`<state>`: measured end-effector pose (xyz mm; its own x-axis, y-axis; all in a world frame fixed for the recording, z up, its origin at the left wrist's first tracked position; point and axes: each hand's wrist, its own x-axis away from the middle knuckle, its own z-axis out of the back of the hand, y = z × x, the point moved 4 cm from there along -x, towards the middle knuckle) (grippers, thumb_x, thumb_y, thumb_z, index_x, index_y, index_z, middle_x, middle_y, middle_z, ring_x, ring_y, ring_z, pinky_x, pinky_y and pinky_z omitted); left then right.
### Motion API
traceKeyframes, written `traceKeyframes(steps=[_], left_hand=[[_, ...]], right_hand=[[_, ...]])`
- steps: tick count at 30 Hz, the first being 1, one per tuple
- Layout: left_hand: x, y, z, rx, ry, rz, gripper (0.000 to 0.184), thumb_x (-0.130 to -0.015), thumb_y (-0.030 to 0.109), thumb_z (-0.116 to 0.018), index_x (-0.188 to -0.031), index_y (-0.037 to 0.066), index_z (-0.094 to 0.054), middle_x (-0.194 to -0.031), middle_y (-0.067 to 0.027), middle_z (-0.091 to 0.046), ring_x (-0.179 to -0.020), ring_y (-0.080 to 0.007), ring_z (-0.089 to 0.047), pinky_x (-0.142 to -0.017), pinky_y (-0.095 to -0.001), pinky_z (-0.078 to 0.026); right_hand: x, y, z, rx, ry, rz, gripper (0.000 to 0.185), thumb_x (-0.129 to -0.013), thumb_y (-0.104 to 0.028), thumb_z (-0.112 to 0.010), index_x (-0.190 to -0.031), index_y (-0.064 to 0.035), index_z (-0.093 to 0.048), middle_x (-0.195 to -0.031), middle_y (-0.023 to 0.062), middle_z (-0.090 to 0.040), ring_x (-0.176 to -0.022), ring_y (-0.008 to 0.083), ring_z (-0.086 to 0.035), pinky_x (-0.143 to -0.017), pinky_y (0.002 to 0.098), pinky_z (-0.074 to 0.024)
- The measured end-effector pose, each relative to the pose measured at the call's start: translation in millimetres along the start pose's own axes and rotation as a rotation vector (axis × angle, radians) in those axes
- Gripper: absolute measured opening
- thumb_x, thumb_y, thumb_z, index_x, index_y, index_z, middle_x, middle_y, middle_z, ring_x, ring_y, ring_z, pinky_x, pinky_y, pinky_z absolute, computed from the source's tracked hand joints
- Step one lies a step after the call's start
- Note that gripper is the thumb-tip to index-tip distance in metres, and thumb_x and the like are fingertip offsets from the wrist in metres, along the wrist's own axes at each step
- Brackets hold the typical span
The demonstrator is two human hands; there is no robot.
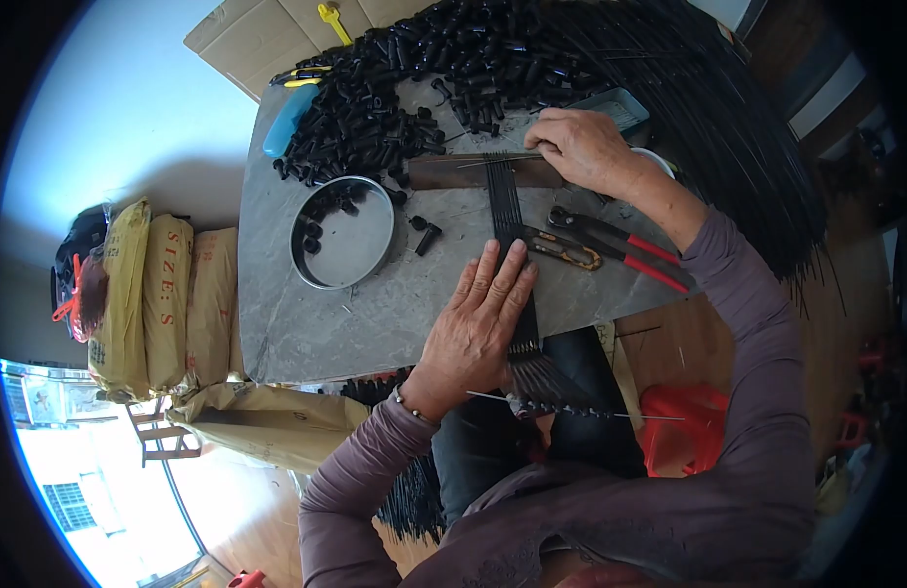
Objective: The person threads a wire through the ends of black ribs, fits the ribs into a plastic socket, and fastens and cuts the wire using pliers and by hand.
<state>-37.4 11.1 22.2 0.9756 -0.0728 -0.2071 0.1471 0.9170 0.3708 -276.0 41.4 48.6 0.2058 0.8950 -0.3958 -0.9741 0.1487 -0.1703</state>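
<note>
A row of thin black rods [503, 201] lies side by side across the grey table, running over a flat brown bar [444, 172]. My left hand [481, 318] rests flat on the lower part of the rods, its fingers stretched out. Above the bar's right end, my right hand [581, 147] is closed in a pinch around the end of a thin metal wire [501, 161], which reaches left across the rods. Below the table edge, the rods fan out toward another thin rod [571, 409] with small dark pieces on it.
Red-handled pliers [620, 247] and a rusty metal clamp [563, 247] lie right of the rods. At left are a round metal tray [343, 233] and loose black parts [426, 235]. Black parts [375, 118] are piled at the back; long black rods [708, 127] stretch along the right.
</note>
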Motion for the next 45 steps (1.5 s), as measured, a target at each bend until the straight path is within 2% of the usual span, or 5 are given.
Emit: traceKeyframes(steps=[19, 28, 30, 38, 45], left_hand=[[4.1, -6.1, -11.1, -0.071, 0.07, -0.035, 0.119, -0.043, 0.034, -0.084, -0.142, -0.002, -0.028, -0.152, -0.0205, -0.019, -0.141, -0.0396, -0.017, -0.114, -0.0462, -0.021], [3.9, -5.8, -12.2, -0.12, 0.064, -0.04, 0.111, -0.051, 0.036, -0.081, -0.141, -0.003, -0.03, -0.151, -0.0211, -0.02, -0.14, -0.0401, -0.018, -0.114, -0.0462, -0.021], [3.2, -2.7, -5.8, -0.051, 0.131, 0.001, 0.063, -0.081, 0.019, -0.056, -0.139, 0.003, -0.037, -0.15, -0.0173, -0.027, -0.139, -0.0375, -0.025, -0.111, -0.0466, -0.028], [8.4, -3.8, -5.1, -0.098, 0.151, -0.01, 0.061, -0.081, 0.019, -0.055, -0.138, 0.002, -0.039, -0.149, -0.0185, -0.028, -0.138, -0.0387, -0.027, -0.11, -0.0469, -0.028], [11.5, -5.1, 2.5, -0.042, 0.079, -0.003, 0.073, -0.078, 0.027, -0.058, -0.141, 0.0, -0.033, -0.15, -0.0205, -0.025, -0.139, -0.04, -0.023, -0.112, -0.047, -0.023]], right_hand=[[-16.4, -1.7, -2.0, 0.016, -0.252, -0.144, 0.014, -0.083, -0.012, -0.056, -0.087, -0.0064, -0.067, -0.086, 0.0075, -0.066, -0.084, 0.0256, -0.064, -0.075, 0.0384, -0.0494], [-18.6, 0.8, -7.1, 0.053, -0.26, -0.134, 0.013, -0.084, -0.013, -0.056, -0.089, -0.0072, -0.066, -0.089, 0.0066, -0.066, -0.085, 0.0256, -0.063, -0.076, 0.038, -0.0494], [-16.9, -0.4, -6.6, 0.044, -0.241, -0.115, 0.013, -0.084, -0.014, -0.056, -0.089, -0.007, -0.065, -0.088, 0.0064, -0.066, -0.086, 0.0257, -0.063, -0.076, 0.0381, -0.0494], [-19.5, -10.4, -7.0, 0.053, -0.132, 0.006, 0.01, -0.084, -0.012, -0.055, -0.088, -0.0064, -0.063, -0.088, 0.0065, -0.065, -0.086, 0.0259, -0.063, -0.075, 0.0385, -0.0493], [-24.4, -14.6, -11.4, -0.018, -0.209, -0.111, 0.011, -0.084, -0.012, -0.054, -0.087, -0.0059, -0.063, -0.088, 0.0071, -0.065, -0.087, 0.0261, -0.062, -0.076, 0.0381, -0.0487]])
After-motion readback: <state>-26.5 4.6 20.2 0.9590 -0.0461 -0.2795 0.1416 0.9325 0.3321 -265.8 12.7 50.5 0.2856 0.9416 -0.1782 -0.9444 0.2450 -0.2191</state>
